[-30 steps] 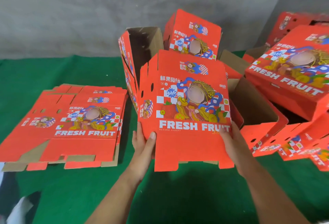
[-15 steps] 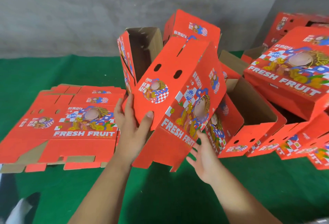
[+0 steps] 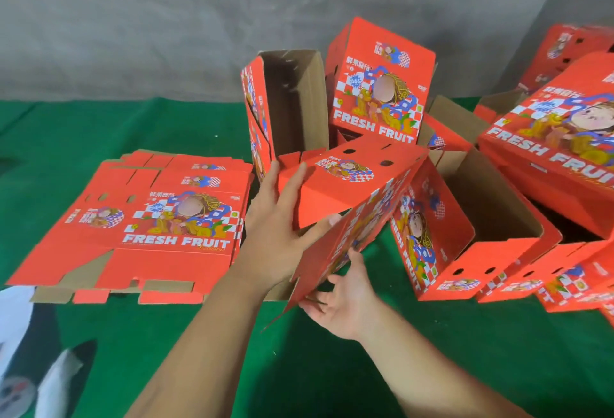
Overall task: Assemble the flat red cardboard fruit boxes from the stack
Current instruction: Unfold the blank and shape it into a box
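Observation:
I hold a red "FRESH FRUIT" cardboard box [image 3: 352, 185] tilted in the air at the centre, its narrow end panel with two holes facing up. My left hand [image 3: 275, 228] lies against its left end, fingers straight on a folded flap and thumb on the printed side. My right hand [image 3: 342, 294] is under the lower edge, fingers spread against the bottom flaps. The stack of flat red boxes [image 3: 149, 218] lies on the green cloth to the left.
Several assembled red boxes stand and lie behind and to the right: an open one on end [image 3: 289, 102], one upright [image 3: 378, 85], an open one lying [image 3: 471, 238], more piled at the right [image 3: 558, 148]. Green cloth [image 3: 332, 368] covers the table; a grey wall is behind.
The box went from flat and facing me to opened out and tipped, its end panel turned up. My left hand moved onto the end flap; my right hand dropped under the lower edge.

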